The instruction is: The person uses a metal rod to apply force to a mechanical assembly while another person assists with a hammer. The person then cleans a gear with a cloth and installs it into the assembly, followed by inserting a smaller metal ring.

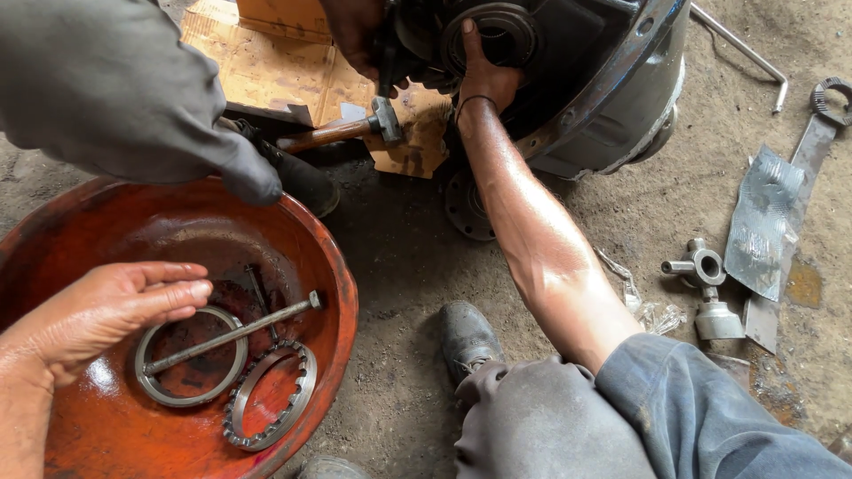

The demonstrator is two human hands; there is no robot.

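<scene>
Left hand: the left hand [115,306] hangs open over the red basin [333,266], fingers stretched and loosely together, gripping nothing; its fingertips sit just above the smooth steel ring [146,355].
Basin contents: the smooth steel ring lies flat on the oily bottom, a long bolt [232,334] rests across it, and a toothed ring [271,395] lies just beside, overlapping its edge.
Near ground: a dark shoe [468,335] stands on the dirt beside the grey trouser knee [532,426].
Right hand: the right hand [484,75] reaches far forward, palm pressed against the dark gear housing [621,80], fingers up at the round bearing opening [497,31] (whether they curl round anything I cannot tell).
Other person: another hand [355,35] holds onto the housing from the left, above a hammer [355,129] lying on cardboard [284,71].
Right side: a cross-shaped steel part [701,266], a crumpled foil sheet [763,222] and a ring spanner [821,124] lie on the ground.
</scene>
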